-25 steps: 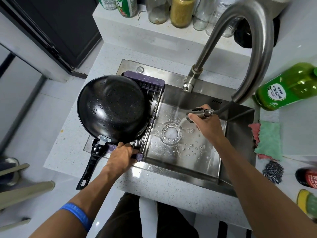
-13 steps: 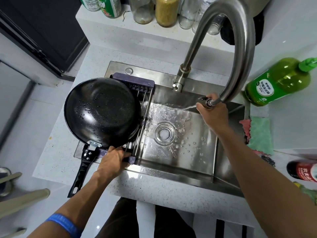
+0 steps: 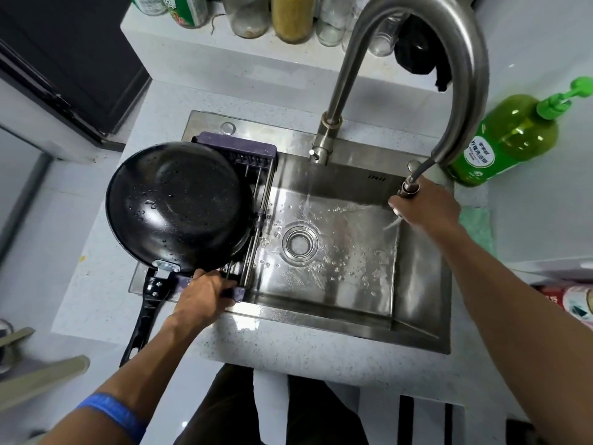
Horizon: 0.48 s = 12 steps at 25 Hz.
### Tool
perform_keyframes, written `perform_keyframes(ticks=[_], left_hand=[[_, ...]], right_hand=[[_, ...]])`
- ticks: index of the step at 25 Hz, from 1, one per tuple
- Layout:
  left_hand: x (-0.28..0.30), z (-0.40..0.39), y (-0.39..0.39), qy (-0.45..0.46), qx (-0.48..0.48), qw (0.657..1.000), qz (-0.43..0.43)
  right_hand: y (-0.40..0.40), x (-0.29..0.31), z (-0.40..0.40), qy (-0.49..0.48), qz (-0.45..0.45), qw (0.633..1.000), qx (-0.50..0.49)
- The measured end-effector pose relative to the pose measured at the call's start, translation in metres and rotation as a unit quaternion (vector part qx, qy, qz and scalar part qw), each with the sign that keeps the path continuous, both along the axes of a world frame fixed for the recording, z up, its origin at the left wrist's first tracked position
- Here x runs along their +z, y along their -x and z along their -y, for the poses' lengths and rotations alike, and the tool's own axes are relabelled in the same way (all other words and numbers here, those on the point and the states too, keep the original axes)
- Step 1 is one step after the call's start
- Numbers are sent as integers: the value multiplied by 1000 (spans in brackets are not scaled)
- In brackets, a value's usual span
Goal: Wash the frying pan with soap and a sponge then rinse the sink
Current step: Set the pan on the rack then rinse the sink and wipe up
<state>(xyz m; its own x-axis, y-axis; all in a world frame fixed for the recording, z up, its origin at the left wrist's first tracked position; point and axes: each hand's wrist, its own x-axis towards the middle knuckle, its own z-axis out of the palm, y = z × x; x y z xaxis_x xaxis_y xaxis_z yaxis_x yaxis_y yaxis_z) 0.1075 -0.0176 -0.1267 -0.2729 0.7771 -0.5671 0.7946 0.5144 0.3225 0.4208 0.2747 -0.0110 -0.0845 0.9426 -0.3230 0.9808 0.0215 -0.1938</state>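
A black frying pan (image 3: 176,203) lies upside down on a purple drying rack (image 3: 237,147) over the left end of the steel sink (image 3: 417,274), its handle pointing toward me. My left hand (image 3: 205,297) grips the rack's near edge beside the pan handle. My right hand (image 3: 426,208) holds the pull-out spray head (image 3: 409,187) at the sink's right side, and water sprays from it across the basin. Wet drops surround the drain (image 3: 300,242). A green soap pump bottle (image 3: 510,136) stands at the right. A green cloth (image 3: 478,229) lies right of the sink, partly hidden by my arm.
The tall curved faucet (image 3: 462,59) arches over the sink. Jars and bottles (image 3: 292,17) line a raised ledge behind it, next to a black cloth (image 3: 420,56). A red-labelled container (image 3: 574,303) lies at the right edge. The counter's front edge is close to my legs.
My right hand has drawn the spray head from the middle of the basin to its right side, and the spray now crosses the basin. My left hand has stayed on the rack.
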Motion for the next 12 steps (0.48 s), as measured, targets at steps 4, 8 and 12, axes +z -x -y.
perform_keyframes(ticks=[4,8,12], left_hand=[[4,-2,-2,-7,-8,1000,-8],[8,-3,-3,-2,-7,1000,-13],[15,-3,-7,-17,-16,1000,-17]], right_hand=[[3,5,4,37,48,998,-2],[2,6,6,119,82,989,17],[3,7,11,155,77,985,17]])
